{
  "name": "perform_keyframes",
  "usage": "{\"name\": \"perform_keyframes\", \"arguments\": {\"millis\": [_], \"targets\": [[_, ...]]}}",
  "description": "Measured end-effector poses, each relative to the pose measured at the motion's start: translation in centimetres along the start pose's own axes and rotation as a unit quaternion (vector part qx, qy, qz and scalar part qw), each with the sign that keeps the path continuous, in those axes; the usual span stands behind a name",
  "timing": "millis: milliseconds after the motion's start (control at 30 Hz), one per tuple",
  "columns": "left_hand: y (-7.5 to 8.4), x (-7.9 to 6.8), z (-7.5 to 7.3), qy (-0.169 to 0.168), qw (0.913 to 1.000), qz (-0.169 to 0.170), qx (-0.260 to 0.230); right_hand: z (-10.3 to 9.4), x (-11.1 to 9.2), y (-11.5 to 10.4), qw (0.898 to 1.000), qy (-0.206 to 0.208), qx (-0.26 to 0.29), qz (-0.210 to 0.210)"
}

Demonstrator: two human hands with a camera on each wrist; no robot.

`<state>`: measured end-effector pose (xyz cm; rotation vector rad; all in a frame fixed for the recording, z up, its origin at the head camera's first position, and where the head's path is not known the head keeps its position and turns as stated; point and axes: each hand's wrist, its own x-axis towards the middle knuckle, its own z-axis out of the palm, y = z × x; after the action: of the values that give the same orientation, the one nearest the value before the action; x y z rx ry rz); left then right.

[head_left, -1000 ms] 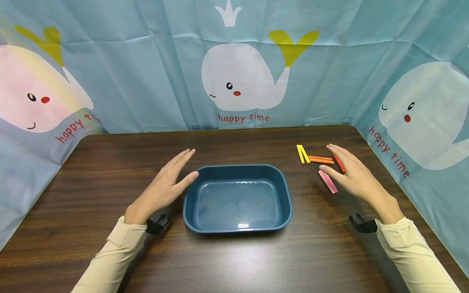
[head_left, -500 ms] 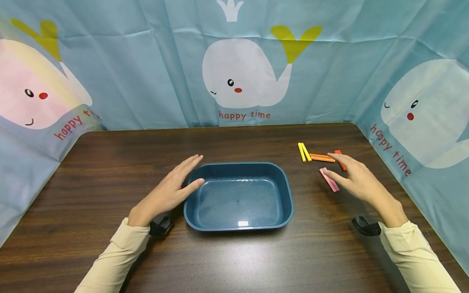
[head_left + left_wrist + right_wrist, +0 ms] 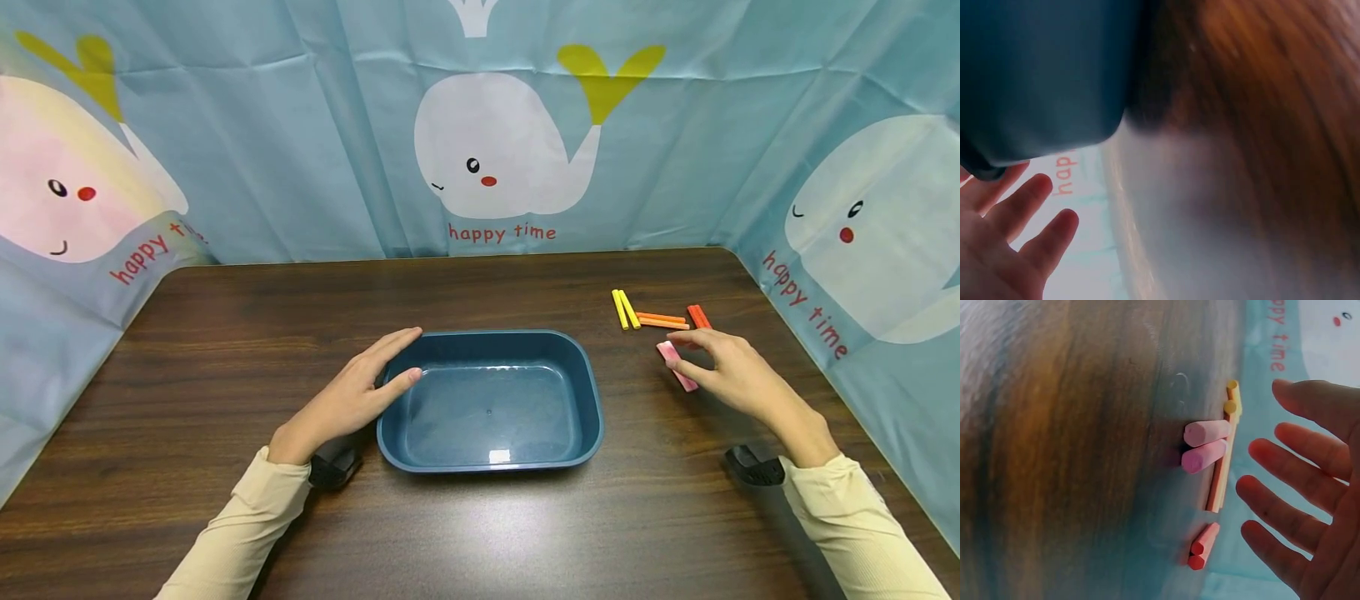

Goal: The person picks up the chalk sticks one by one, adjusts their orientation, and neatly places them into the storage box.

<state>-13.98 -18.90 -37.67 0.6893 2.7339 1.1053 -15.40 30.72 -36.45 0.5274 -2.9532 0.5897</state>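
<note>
My left hand (image 3: 348, 404) is at the left rim of a blue plastic basin (image 3: 487, 425), fingers extended and thumb reaching over the rim. In the left wrist view its fingers (image 3: 1050, 240) spread beside the basin wall (image 3: 1047, 81); whether they touch it I cannot tell. Over a pair of pink chalk sticks (image 3: 686, 382) hovers my right hand (image 3: 738, 375), thumb and fingers apart. The right wrist view shows a gap between the fingers (image 3: 1285, 462) and the pink chalk sticks (image 3: 1202, 457). Two red chalk sticks (image 3: 698, 316) lie just beyond that hand, partly covered by it.
Orange chalk sticks (image 3: 662, 321) lie left of the red ones, with two yellow chalk sticks (image 3: 623, 309) at their left end. A blue whale-print curtain (image 3: 300, 167) hangs along the back and sides of the dark wooden table (image 3: 187, 400).
My right hand has lowered toward the pink chalk sticks, its fingers bending more. My left hand has shifted right and down to the basin's rim. The head view has tilted slightly downward.
</note>
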Motion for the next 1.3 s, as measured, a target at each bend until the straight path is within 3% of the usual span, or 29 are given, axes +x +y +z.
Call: {"name": "perform_keyframes", "arguments": {"millis": [600,800,1300], "targets": [[0.3,0.3,0.3,0.002,0.9999,0.011,-0.006,0.4,-0.1,0.7,0.999,-0.004,-0.023,-0.026],[0.3,0.2,0.3,-0.004,1.0000,0.006,-0.004,0.7,-0.3,1.1,0.999,-0.015,-0.040,-0.016],[0.2,0.0,0.5,0.003,1.0000,0.007,0.002,1.1,0.4,0.6,0.999,-0.019,-0.028,-0.018]]}}
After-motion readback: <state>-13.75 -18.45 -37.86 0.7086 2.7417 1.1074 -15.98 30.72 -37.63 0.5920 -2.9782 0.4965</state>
